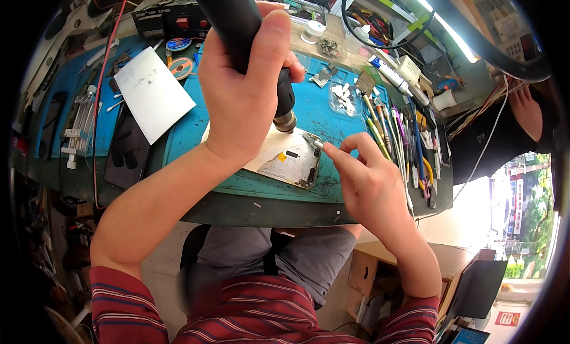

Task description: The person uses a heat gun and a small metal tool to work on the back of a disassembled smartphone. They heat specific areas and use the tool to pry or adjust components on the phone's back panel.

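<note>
My left hand [243, 86] grips a black hot air gun [237, 20], its metal nozzle [285, 122] pointing down over an opened phone body [291, 163] that lies on the blue work mat [320, 115]. My right hand [365, 178] pinches thin tweezers [313, 141], their tip touching the phone's upper right corner just beside the nozzle. The phone's inside shows pale metal with small dark and yellow parts.
A white card [153, 93] and a dark phone panel [126, 151] lie at the left. A row of screwdrivers and tweezers [398, 136] lines the mat's right edge. A black power unit [169, 17], solder reels and small parts sit at the back. Another person's arm [528, 112] is at the far right.
</note>
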Demonstrator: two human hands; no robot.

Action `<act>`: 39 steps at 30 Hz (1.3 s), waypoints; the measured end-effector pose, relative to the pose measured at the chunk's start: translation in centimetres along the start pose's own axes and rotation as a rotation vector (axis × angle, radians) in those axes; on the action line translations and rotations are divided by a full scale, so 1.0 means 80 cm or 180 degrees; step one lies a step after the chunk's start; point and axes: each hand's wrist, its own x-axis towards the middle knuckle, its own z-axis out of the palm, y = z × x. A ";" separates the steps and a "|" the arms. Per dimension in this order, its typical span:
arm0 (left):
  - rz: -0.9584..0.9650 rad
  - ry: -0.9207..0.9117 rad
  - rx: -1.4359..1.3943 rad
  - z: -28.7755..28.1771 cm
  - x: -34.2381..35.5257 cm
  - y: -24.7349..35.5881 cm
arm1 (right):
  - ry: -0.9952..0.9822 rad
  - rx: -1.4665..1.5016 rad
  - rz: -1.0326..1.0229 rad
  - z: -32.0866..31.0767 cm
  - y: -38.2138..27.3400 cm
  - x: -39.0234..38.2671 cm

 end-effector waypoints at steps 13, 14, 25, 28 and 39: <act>0.0034 -0.0039 -0.0041 -0.001 -0.001 -0.001 | -0.0158 -0.0264 0.0078 0.003 -0.015 -0.003; 0.0032 -0.0038 -0.0049 -0.001 0.000 0.000 | -0.0141 -0.0287 0.0061 0.004 -0.014 -0.003; 0.0004 -0.0001 -0.0038 0.000 -0.002 0.001 | -0.0063 -0.0287 0.0301 0.012 -0.035 -0.005; 0.0014 -0.0011 -0.0016 -0.001 -0.002 0.000 | 0.0013 -0.0004 0.0377 0.013 -0.030 -0.006; -0.0005 -0.0015 -0.0071 -0.001 -0.003 0.000 | 0.0131 0.0132 0.0359 0.013 -0.018 -0.002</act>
